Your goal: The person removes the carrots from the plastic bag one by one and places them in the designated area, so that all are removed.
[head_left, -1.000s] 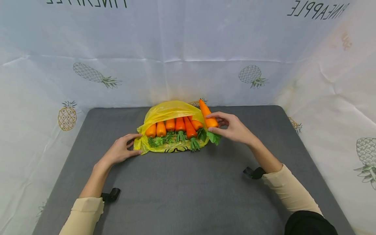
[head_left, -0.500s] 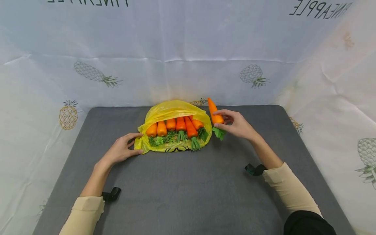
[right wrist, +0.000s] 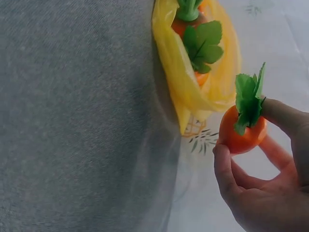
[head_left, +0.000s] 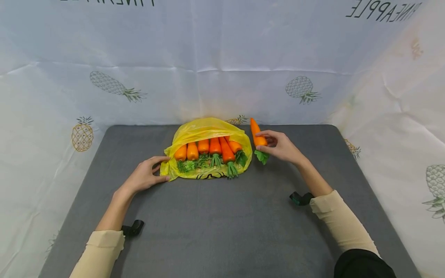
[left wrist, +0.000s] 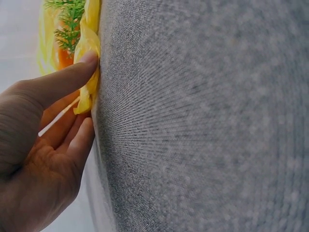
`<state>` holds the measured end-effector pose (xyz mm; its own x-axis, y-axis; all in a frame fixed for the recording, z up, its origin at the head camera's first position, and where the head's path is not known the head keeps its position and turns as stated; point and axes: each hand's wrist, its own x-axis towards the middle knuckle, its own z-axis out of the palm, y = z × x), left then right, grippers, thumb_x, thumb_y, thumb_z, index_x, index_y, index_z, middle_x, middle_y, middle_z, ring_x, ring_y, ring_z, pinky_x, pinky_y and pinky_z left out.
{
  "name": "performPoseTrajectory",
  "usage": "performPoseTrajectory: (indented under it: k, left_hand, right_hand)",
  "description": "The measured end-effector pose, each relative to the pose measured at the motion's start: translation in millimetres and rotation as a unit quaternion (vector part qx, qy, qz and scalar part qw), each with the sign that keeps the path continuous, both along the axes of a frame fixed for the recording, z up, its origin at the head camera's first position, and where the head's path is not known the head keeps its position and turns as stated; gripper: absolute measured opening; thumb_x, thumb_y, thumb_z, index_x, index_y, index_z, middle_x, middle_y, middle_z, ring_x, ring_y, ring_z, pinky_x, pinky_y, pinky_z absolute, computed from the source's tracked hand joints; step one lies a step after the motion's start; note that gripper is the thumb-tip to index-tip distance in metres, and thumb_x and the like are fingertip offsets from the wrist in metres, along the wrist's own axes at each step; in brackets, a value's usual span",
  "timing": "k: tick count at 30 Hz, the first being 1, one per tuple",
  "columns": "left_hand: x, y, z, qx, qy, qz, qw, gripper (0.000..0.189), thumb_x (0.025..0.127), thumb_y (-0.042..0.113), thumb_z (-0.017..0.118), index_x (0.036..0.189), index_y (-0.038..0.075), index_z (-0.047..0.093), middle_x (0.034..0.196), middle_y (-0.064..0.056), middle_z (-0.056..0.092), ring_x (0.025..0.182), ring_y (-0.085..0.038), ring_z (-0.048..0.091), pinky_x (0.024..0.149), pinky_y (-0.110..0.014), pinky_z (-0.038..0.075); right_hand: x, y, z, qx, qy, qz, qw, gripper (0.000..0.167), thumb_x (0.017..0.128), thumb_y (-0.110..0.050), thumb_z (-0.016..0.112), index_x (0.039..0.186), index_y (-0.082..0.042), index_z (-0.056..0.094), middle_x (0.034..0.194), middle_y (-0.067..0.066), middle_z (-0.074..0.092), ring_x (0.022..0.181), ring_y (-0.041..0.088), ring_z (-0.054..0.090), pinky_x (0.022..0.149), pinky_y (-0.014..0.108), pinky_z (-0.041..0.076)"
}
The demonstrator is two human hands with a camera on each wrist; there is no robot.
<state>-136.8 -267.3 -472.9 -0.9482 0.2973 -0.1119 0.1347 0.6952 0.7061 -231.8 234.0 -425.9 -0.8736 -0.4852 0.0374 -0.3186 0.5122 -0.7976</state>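
A yellow plastic bag (head_left: 205,125) lies at the far edge of the grey table, its mouth facing me. Inside it several orange carrots (head_left: 203,146) lie side by side, their green tops (head_left: 215,160) toward the opening. My left hand (head_left: 144,175) pinches the bag's left edge between thumb and fingers; in the left wrist view the thumb (left wrist: 72,79) lies on the yellow film. To the right of the bag, my right hand (head_left: 283,146) holds one more carrot (head_left: 256,129) by its thick end, tip pointing away. Its leafy top (right wrist: 248,101) hangs beside the thumb in the right wrist view.
The grey table (head_left: 215,224) extends in front of the bag. Behind it hangs a white cloth (head_left: 167,92) printed with pineapples, close to the table's far edge. A dark strap device (head_left: 133,227) sits on each wrist.
My right hand has carried its carrot to the right, away from the bag's right side, leaving a gap between them. My left hand stays at the bag's left edge.
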Motion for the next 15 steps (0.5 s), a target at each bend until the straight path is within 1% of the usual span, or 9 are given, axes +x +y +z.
performPoseTrajectory:
  k: [6,8,10,12,15]
  left_hand:
    - [0.0,0.6,0.0,-0.003,0.002,0.002,1.0,0.069,0.094,0.01,0.085,0.156,0.0,0.055,0.161,-0.03,0.05,0.154,-0.051,0.045,0.122,-0.059,0.049]
    - [0.2,1.0,0.3,-0.001,0.001,0.003,1.0,0.069,0.094,0.01,0.085,0.156,0.0,0.055,0.162,-0.03,0.049,0.154,-0.051,0.045,0.122,-0.059,0.049]
    - [0.4,1.6,0.8,0.002,0.0,0.004,1.0,0.069,0.094,0.01,0.085,0.156,0.0,0.055,0.162,-0.03,0.049,0.154,-0.051,0.044,0.122,-0.059,0.049]
    - [0.4,2.2,1.0,0.003,0.0,0.005,1.0,0.07,0.094,0.01,0.085,0.156,0.001,0.055,0.162,-0.03,0.049,0.155,-0.051,0.044,0.123,-0.058,0.049]
    - [0.6,2.9,1.4,0.002,0.003,0.003,1.0,0.069,0.094,0.011,0.086,0.156,0.0,0.055,0.161,-0.031,0.049,0.154,-0.052,0.045,0.122,-0.06,0.049]
  right_hand:
    - [-8.5,2.8,-10.6,0.003,-0.015,0.002,0.9999,0.046,0.104,-0.014,0.075,0.148,-0.003,0.064,0.142,0.025,0.068,0.116,0.038,0.071,0.091,0.017,0.059]
    - [-10.6,3.2,-13.1,0.006,-0.019,0.002,0.9998,0.047,0.104,-0.014,0.075,0.148,-0.003,0.064,0.142,0.025,0.068,0.115,0.038,0.071,0.092,0.02,0.06]
    - [-12.7,3.8,-15.6,0.008,-0.022,0.004,0.9997,0.047,0.103,-0.014,0.076,0.147,-0.003,0.064,0.141,0.025,0.068,0.115,0.039,0.072,0.094,0.026,0.063]
    - [-14.5,4.0,-17.9,0.014,-0.022,0.006,0.9996,0.047,0.103,-0.014,0.076,0.147,-0.003,0.064,0.142,0.025,0.068,0.116,0.039,0.072,0.098,0.035,0.065]
    - [-17.3,3.6,-21.8,0.022,-0.022,0.011,0.9995,0.048,0.103,-0.013,0.077,0.148,-0.002,0.063,0.141,0.026,0.068,0.118,0.04,0.072,0.102,0.047,0.065]
